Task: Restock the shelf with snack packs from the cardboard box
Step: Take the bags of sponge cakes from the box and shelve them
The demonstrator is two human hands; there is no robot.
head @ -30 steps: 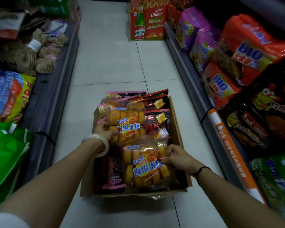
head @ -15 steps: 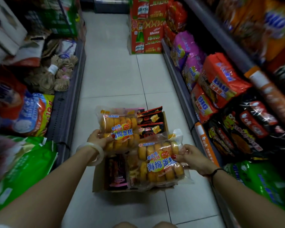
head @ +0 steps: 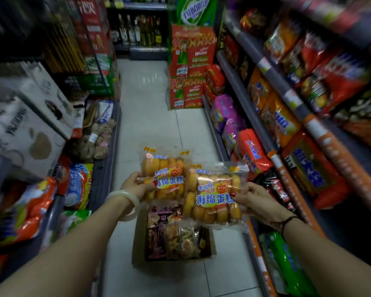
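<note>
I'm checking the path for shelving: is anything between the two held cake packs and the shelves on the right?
Nothing visible blocks the way. The left hand and right hand each hold a cake pack in open air above the cardboard box; the right shelves look full.

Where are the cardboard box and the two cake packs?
cardboard box [head: 140, 239], head view, left wall.
left cake pack [head: 163, 168], head view, upper front.
right cake pack [head: 214, 200], head view, label centre.

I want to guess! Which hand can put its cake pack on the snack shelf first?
Probably the right hand: its cake pack is beside the right-side snack shelf. The left hand holds its pack mid-aisle.
</note>
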